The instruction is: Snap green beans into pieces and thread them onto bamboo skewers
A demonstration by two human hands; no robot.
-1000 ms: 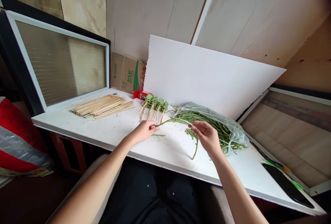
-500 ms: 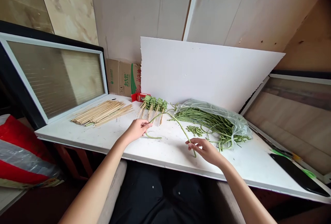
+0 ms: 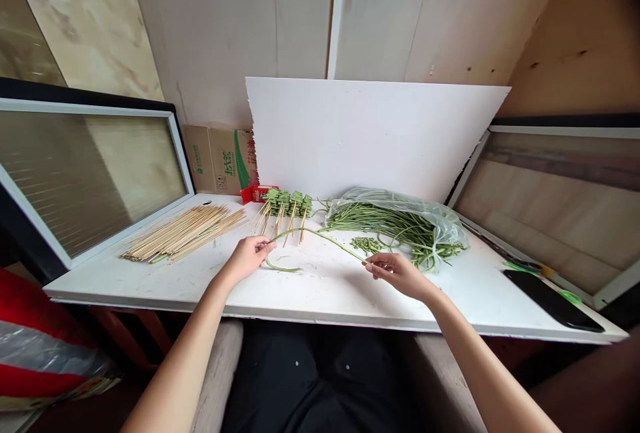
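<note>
The carton (image 3: 204, 170) bears green characters, apparently 北大荒 (red characters alongside). Left hand (image 3: 249, 256): thumb and fingertips closed on the long bean (image 3: 327, 236). Right hand (image 3: 397, 274): pinching the same bean, which arches between both hands above the white table (image 3: 320, 296).

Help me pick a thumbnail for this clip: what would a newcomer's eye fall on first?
Most likely the long green bean arched between the left hand and the right hand, above the white table. Next, the heap of long beans partly covered by a clear plastic bag, beyond the right hand. Then the bare bamboo skewers spread at the table's left, with skewers threaded with green pieces lying between them and the heap.
</note>
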